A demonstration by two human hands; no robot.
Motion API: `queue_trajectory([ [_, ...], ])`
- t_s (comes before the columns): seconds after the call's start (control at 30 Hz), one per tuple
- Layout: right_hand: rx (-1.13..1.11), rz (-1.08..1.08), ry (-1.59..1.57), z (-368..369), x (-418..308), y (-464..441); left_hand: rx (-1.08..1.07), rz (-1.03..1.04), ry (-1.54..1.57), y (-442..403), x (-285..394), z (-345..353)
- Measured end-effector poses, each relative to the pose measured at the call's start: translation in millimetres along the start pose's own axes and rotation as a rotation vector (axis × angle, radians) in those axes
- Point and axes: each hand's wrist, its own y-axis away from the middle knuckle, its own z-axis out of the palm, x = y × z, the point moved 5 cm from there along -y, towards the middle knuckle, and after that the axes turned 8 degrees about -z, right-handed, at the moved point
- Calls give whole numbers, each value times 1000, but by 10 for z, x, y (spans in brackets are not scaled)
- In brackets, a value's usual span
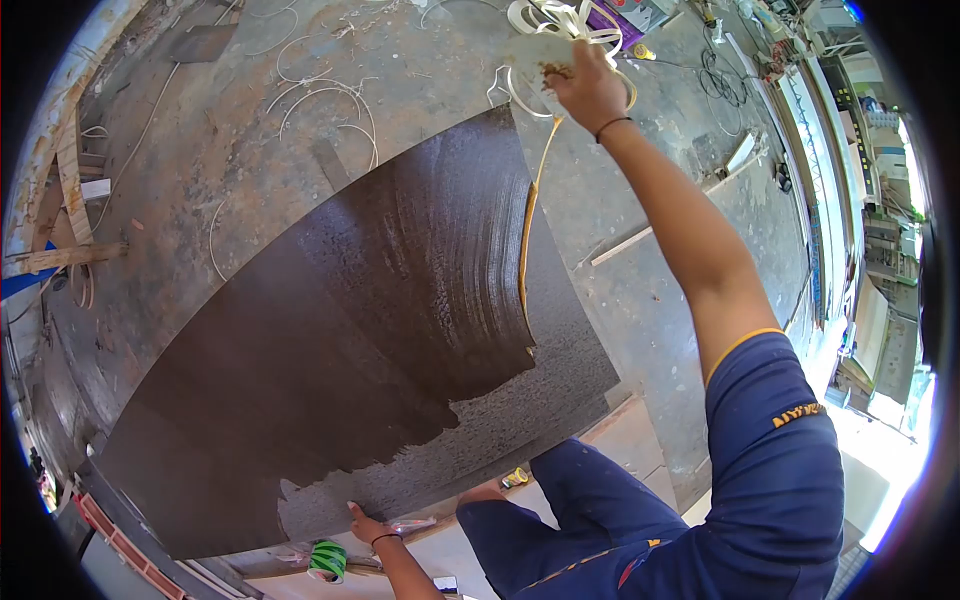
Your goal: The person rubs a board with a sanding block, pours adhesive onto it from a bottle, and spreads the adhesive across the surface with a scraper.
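A large dark brown sheet (300, 350) lies in front of me, mostly coated with a wet, streaked layer. A bare grey strip runs along its near and right edges. My right hand (590, 92) is raised past the far right corner, closed on a thin translucent spreader (535, 58) with brown residue on it. A strand of yellow-brown glue (541, 165) hangs below that hand and runs down along the coated area's right side. My left hand (368, 525) rests at the sheet's near edge, with a finger stretched onto the surface.
A green striped roll (327, 562) stands near my left hand. Pale edging strips (570, 22) lie coiled at the far side. A wooden stick (622, 245) lies on the concrete floor (660, 300) at right. Planks (75, 190) stand at far left.
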Motion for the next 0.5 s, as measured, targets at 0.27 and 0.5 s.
queue_trajectory([
  [0.27,-15,-34,-555,-1064,-679,1420,-49,-17,-22,113,40,51],
  [0.5,-316,12,-408,79,-548,2773,-43,13,71,299,106,45],
])
